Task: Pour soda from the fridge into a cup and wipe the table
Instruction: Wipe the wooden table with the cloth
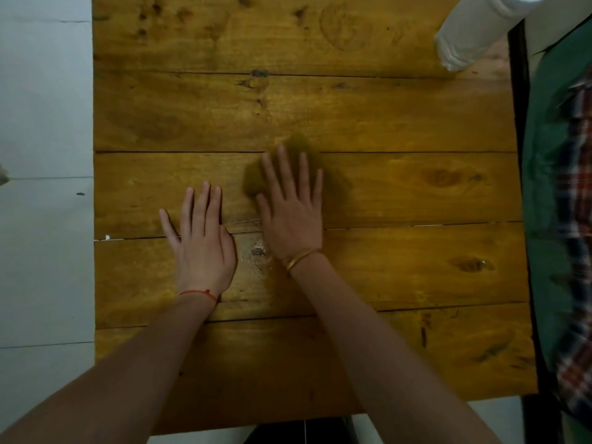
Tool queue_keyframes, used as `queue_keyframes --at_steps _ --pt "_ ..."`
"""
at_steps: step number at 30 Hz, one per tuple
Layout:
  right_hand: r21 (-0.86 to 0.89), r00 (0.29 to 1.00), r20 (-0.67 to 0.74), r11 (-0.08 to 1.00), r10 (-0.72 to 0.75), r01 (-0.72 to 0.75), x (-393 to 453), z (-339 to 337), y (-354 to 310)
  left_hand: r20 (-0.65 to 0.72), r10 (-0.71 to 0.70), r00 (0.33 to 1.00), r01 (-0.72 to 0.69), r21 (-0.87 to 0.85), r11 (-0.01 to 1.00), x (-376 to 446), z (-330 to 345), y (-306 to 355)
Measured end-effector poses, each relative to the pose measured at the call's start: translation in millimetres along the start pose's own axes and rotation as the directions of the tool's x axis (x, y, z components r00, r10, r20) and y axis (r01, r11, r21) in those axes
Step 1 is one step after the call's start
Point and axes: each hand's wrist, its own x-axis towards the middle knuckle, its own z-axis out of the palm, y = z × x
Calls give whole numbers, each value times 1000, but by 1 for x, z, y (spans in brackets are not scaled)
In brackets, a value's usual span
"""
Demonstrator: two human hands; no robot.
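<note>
Table [400, 193]: wooden planks, seen from above.
Left hand [201, 241]: flat on the table, palm down, fingers extended, holding nothing.
Right hand [293, 216]: spread flat, pressing on a blurred olive cloth [256, 181] at table centre.
Bottle [471, 33]: clear plastic, at the far right corner, well apart from both hands.
Cup: not visible.

A wooden plank table [400, 116] carries a yellow-brown cloth [256, 181] near its middle, blurred. Two flat hands rest at about six o'clock. A clear plastic bottle [464, 43] stands at one o'clock.
</note>
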Motion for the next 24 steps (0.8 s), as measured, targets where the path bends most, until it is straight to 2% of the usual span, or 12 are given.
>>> queue_keyframes --at_steps 3,5,8,11,13,15,17,20,22,24 --pt "-14 985 80 988 -152 153 -29 -1 4 16 -6 1000 6 -1 1000 1 -1 0" --pt "-47 986 94 989 -137 142 -38 -7 28 22 -4 1000 4 -11 1000 2 -3 0" --pt "-113 997 45 992 64 -59 -20 -19 73 33 -10 999 10 -9 1000 2 -5 0" --pt "-58 956 -12 955 292 -292 28 -31 90 45 -10 999 10 8 1000 3 -6 2" --pt "-25 946 -26 945 324 -325 60 -31 70 48 -14 999 14 13 1000 3 -6 1" --pt "-20 975 -18 974 223 -224 74 -25 37 50 -20 999 19 14 1000 3 -6 2" --pt "-16 998 0 998 57 -57 64 -14 4 58 -18 998 17 20 1000 3 -6 2" --pt "-4 982 79 985 -174 174 18 -4 -15 64 -13 998 11 26 1000 3 -6 0" --pt "-13 962 120 969 -244 247 -8 -6 -3 62 -12 998 10 28 1000 3 -7 1" --pt "-47 968 128 974 -215 223 -17 -12 23 62 -10 998 8 26 1000 3 -8 1"
